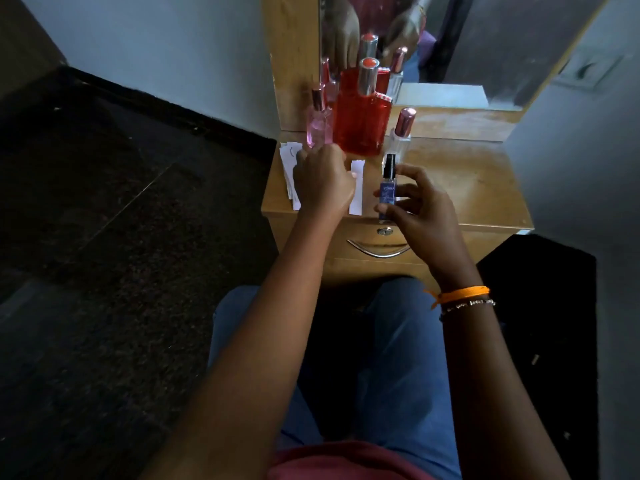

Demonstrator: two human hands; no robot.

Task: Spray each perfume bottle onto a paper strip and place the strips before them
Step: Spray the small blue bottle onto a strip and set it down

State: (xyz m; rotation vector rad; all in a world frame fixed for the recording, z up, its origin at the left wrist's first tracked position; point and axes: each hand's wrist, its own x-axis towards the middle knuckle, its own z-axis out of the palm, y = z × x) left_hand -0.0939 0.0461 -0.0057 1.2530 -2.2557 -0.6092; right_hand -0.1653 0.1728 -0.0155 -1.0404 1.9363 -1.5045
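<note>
Small blue spray bottle (387,192) upright near the table's (478,181) front edge, long axis vertical, black nozzle up toward 12 o'clock, blue liquid inside, pinched between thumb and fingertips of the right hand (420,206). At its 9 o'clock, left hand (323,183) curled, knuckles up, over white paper strips (289,168), grip hidden; one strip (356,188) flat, lengthwise 12 to 6. At 12 o'clock, upright: pink bottle (318,124), big red-filled bottle (362,123), clear bottle (400,133).
</note>
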